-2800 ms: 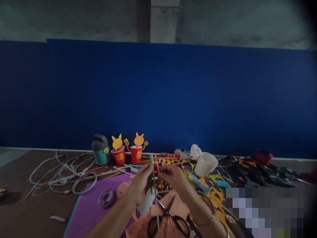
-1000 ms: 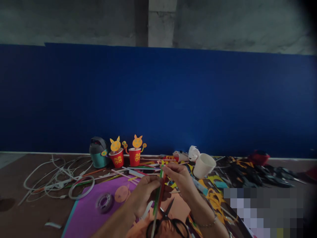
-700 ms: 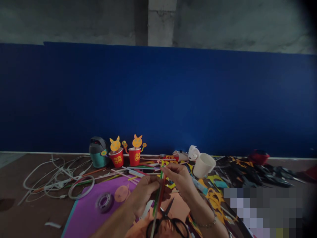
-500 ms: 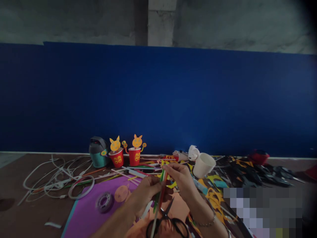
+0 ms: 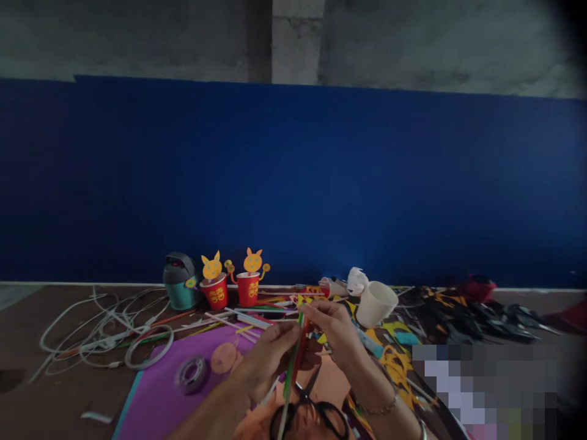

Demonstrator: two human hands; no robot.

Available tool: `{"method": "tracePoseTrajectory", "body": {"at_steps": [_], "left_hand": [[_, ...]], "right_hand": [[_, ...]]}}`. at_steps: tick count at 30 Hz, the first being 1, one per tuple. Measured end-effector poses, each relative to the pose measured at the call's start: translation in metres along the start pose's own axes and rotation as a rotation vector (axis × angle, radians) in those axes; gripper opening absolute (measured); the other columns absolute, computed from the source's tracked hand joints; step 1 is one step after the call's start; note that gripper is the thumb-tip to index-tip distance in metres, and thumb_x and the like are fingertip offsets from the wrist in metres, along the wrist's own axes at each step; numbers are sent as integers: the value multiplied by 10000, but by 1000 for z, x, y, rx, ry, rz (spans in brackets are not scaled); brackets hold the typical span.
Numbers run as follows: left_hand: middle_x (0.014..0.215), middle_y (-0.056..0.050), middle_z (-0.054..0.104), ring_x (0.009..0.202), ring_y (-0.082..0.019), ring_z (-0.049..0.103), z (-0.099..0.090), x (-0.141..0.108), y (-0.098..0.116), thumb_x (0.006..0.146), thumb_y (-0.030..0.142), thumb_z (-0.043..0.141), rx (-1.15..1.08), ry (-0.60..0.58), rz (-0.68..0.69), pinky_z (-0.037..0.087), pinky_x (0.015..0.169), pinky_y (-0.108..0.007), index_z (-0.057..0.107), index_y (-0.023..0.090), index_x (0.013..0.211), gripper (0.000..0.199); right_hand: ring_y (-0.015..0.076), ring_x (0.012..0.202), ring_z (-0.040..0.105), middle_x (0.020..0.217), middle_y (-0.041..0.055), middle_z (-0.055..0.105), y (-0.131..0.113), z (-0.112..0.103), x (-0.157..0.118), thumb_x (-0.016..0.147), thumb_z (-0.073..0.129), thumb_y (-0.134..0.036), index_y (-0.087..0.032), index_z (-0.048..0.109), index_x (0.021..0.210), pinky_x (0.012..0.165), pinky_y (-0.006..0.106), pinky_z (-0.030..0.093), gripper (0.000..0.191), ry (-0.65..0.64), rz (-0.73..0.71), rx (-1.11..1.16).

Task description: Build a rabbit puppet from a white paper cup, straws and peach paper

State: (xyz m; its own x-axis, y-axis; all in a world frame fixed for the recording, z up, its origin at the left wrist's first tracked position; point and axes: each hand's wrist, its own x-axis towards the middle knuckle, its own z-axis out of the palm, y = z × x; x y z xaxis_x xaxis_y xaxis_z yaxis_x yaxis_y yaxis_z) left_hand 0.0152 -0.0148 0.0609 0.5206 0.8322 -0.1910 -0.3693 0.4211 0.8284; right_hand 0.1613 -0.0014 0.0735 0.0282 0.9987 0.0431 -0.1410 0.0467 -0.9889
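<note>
In the head view a small bundle of thin straws, green (image 5: pixel 288 374), red-orange (image 5: pixel 301 351) and whitish (image 5: pixel 283 417), stands nearly upright between my hands. My left hand (image 5: pixel 270 353) is closed around the middle of the bundle. Above it, the thumb and fingers of my right hand (image 5: pixel 335 330) pinch the top ends. Beneath the hands lie black-handled scissors (image 5: pixel 304 400), blades partly spread, on orange paper (image 5: pixel 337 382). Left of them, a tape roll (image 5: pixel 191 374) and a round orange paper face (image 5: pixel 224 357) rest on purple paper (image 5: pixel 156 400).
Two red paper cups (image 5: pixel 248 289) with orange cat faces stand at the back beside a teal-and-grey container (image 5: pixel 180 287). White cable (image 5: pixel 59 333) coils at left. A white cup (image 5: pixel 376 305), yellow paper scraps (image 5: pixel 398 366) and dark tools (image 5: pixel 495 324) lie to the right.
The view has shifted very slightly. My hands keep their hold on the straws, and the green straw shows a little more below my left hand.
</note>
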Motion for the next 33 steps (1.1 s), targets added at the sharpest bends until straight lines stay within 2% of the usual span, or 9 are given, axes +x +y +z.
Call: {"method": "tracePoseTrajectory", "body": {"at_steps": [7, 13, 17, 22, 26, 29, 33], "left_hand": [[808, -143, 735, 683, -202, 703, 1, -4, 6, 756, 296, 712, 116, -52, -20, 524, 708, -296, 692, 82, 927, 274], [847, -140, 734, 717, -218, 706, 1, -2, 3, 806, 323, 651, -1, -28, -35, 526, 722, -323, 676, 110, 922, 244], [848, -144, 736, 713, -227, 709, -1, -1, 1, 839, 351, 607, 31, -12, -40, 527, 679, -317, 668, 108, 941, 271], [855, -162, 734, 728, -222, 711, -4, -1, 4, 820, 317, 641, 83, -92, -28, 511, 649, -271, 672, 78, 983, 291], [862, -160, 733, 735, -221, 711, -5, -1, 3, 826, 306, 635, 76, -102, -29, 516, 704, -300, 670, 80, 1002, 289], [822, -155, 735, 719, -217, 708, -5, -1, 3, 819, 290, 642, 54, -96, -36, 517, 740, -327, 670, 71, 982, 275], [717, -120, 727, 643, -188, 692, -4, 0, 0, 791, 274, 672, 18, -67, -38, 520, 695, -304, 670, 76, 900, 226]], "right_hand": [[80, 430, 376, 465, -37, 498, 2, -1, 1, 656, 740, -413, -154, 626, 578, 403, 219, 246, 293, -76, 102, 106], [58, 396, 337, 442, -64, 429, 6, 0, 2, 625, 768, -415, -153, 583, 550, 362, 203, 220, 330, -74, 105, 126], [48, 341, 311, 432, -70, 415, 5, 3, 0, 635, 749, -445, -155, 571, 564, 314, 192, 170, 348, -102, 144, 106], [51, 345, 344, 438, -58, 447, 3, 2, -1, 653, 739, -404, -150, 571, 559, 321, 195, 218, 319, -115, 143, 89], [53, 366, 344, 446, -55, 448, 4, 1, -1, 657, 735, -403, -143, 588, 581, 325, 189, 218, 308, -117, 146, 88], [57, 371, 343, 440, -58, 447, 4, 2, -1, 644, 743, -407, -147, 580, 582, 323, 186, 197, 313, -91, 166, 71], [56, 402, 366, 433, -55, 453, 1, 5, -2, 653, 740, -391, -144, 552, 528, 376, 190, 239, 335, -94, 130, 41]]}}
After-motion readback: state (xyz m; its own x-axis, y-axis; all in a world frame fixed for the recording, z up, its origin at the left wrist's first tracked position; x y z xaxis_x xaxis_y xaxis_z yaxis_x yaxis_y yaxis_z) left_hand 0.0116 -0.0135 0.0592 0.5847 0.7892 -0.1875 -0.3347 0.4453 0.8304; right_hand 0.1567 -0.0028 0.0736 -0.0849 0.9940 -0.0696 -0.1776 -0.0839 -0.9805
